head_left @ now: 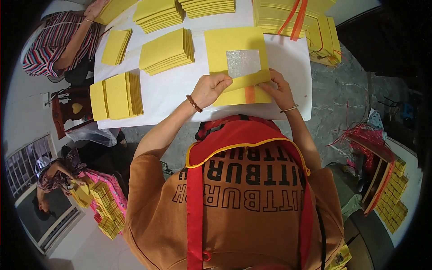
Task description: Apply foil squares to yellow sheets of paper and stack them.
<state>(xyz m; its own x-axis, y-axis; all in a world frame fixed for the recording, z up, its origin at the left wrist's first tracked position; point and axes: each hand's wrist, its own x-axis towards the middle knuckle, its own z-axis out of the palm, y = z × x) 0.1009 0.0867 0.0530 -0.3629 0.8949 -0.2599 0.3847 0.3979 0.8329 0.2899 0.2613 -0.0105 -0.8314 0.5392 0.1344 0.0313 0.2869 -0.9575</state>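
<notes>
In front of me on the white-covered table (pixel 166 92) lies a yellow paper sheet (pixel 216 54) with a shiny silver square (pixel 243 62) on it. A strip along its near side is lifted and turned over toward the silver square. My left hand (pixel 211 89) pinches this strip at its left end, thumb and fingers pressed together. At the right end my right hand (pixel 280 92) grips the sheet's edge, its fingers partly hidden by the paper. Between my hands, an orange mark (pixel 249 95) shows on the yellow paper below the strip.
Stacks of yellow paper (pixel 166 51) and folded yellow bundles (pixel 117 96) stand left of the sheet. A large pile (pixel 279 20) with orange strips sits at the far right. A person in a striped top (pixel 63 45) is at far left; another person (pixel 58 175) handles yellow bundles lower left.
</notes>
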